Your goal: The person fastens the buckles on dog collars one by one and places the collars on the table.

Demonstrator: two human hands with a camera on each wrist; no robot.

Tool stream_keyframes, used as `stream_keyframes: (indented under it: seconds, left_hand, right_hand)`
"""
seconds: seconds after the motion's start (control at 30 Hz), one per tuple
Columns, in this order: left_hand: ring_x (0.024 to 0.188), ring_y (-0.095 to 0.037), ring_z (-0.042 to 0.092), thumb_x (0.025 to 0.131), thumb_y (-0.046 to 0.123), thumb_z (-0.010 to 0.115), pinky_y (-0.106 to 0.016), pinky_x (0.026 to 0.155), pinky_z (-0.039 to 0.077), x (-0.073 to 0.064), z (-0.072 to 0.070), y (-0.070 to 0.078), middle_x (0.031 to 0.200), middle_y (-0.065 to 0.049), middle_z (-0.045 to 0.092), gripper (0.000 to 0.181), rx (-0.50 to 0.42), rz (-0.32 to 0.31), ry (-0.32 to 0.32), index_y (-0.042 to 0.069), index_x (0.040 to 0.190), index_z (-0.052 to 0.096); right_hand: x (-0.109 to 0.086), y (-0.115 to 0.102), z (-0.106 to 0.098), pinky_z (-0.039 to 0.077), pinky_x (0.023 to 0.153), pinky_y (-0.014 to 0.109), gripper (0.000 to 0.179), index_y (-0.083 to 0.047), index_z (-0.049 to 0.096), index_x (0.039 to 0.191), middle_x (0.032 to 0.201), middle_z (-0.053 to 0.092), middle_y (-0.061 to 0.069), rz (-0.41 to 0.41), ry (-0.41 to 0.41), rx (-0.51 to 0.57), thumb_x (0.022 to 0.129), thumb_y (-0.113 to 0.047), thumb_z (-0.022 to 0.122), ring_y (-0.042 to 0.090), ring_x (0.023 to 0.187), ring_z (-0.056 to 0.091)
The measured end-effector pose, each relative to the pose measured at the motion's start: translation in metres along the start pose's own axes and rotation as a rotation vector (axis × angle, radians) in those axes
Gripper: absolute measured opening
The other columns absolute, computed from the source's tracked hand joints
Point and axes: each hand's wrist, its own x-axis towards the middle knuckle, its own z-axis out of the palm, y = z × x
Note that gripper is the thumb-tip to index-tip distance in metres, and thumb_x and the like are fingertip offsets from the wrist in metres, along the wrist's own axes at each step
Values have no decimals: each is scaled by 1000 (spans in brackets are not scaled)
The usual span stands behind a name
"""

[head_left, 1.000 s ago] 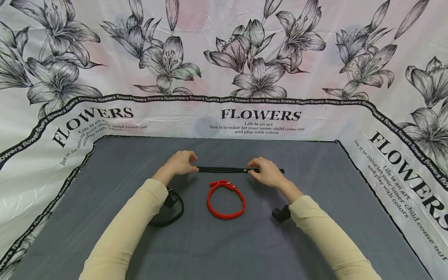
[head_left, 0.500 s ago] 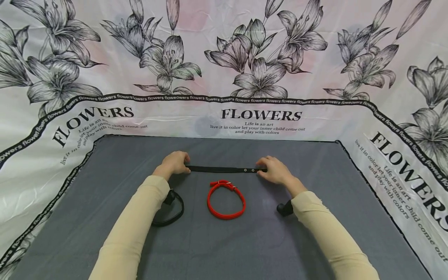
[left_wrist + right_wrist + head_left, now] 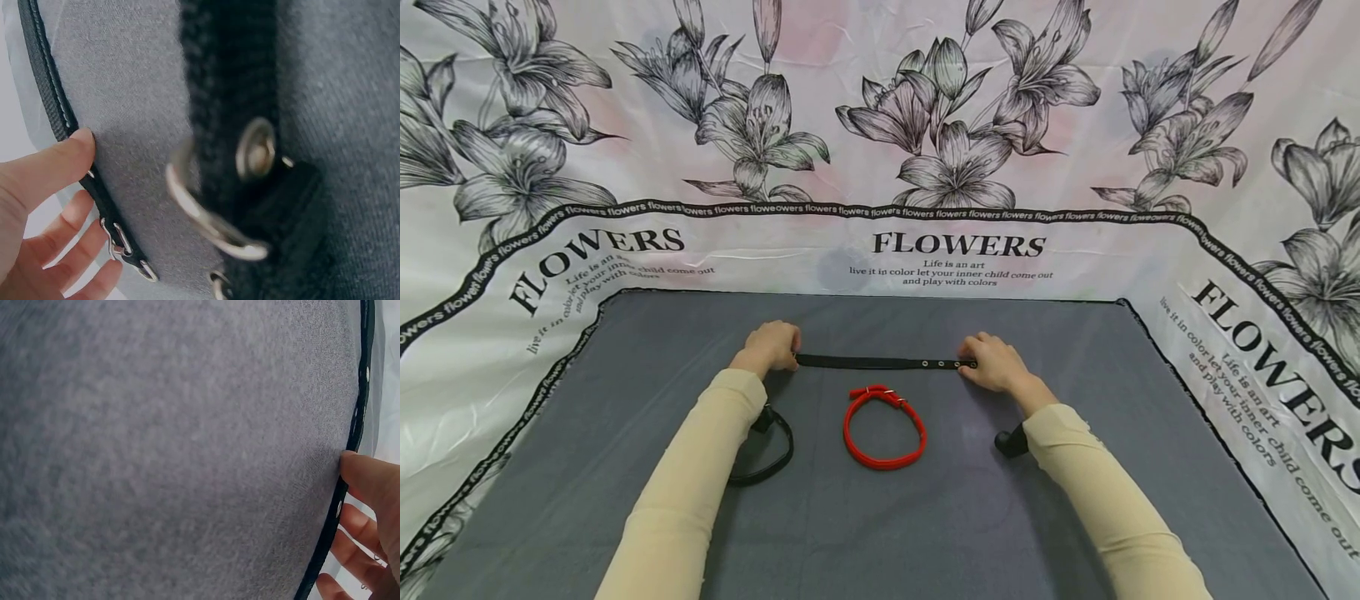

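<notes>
A straightened black collar (image 3: pixel 865 362) stretches between both hands near the back of the grey cloth. My left hand (image 3: pixel 767 346) pinches it near its buckle end; the silver buckle (image 3: pixel 115 240) and an end ring show beside the fingers in the left wrist view. At the other end, my right hand (image 3: pixel 996 362) pinches the strap between thumb and fingers, by the metal eyelets. Just in front of the stretched collar lies a red collar (image 3: pixel 883 463), buckled into a loop. A second black collar (image 3: pixel 766 478) forms a loop by the left sleeve, which partly hides it.
Grey cloth (image 3: pixel 880 542) covers the table, and a white flower-printed sheet (image 3: pixel 820 250) rises behind and at the sides. A black strap with a metal ring (image 3: pixel 231 75) fills the left wrist view's middle, blurred. A small black object (image 3: pixel 1011 443) sits at the right cuff.
My hands have moved apart, left hand leftward and right hand rightward to the eyelet end. The black collar has shifted left between them. The red collar stays put.
</notes>
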Motion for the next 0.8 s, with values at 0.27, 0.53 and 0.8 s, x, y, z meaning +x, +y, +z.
stream_keyframes:
  seconds: [0.27, 0.53, 0.8]
  left_hand:
    - [77, -22, 49, 82, 18, 70, -35, 66, 39, 0, 0, 0, 86, -6, 52, 18, 59, 22, -37, 11, 85, 54]
    - [92, -27, 55, 86, 20, 65, -45, 79, 42, 0, -3, 0, 97, -9, 58, 20, 119, 47, -60, 9, 99, 56]
    - [89, -25, 55, 90, 19, 59, -45, 79, 41, -8, -8, -5, 97, -8, 59, 17, 67, 77, -46, 8, 102, 53]
  right_hand:
    - [1, 1, 1, 45, 69, 47, 14, -13, 61, 92, 91, 56, 8, -5, -8, -7, 85, -24, 66, 28, 84, 55]
    - [1, 0, -4, 46, 66, 43, 13, -11, 60, 92, 88, 56, 7, -23, -12, -1, 86, -23, 64, 25, 80, 55]
    - [2, 2, -10, 47, 72, 43, 13, -11, 58, 93, 90, 61, 5, -22, -24, 55, 88, -22, 62, 23, 83, 59]
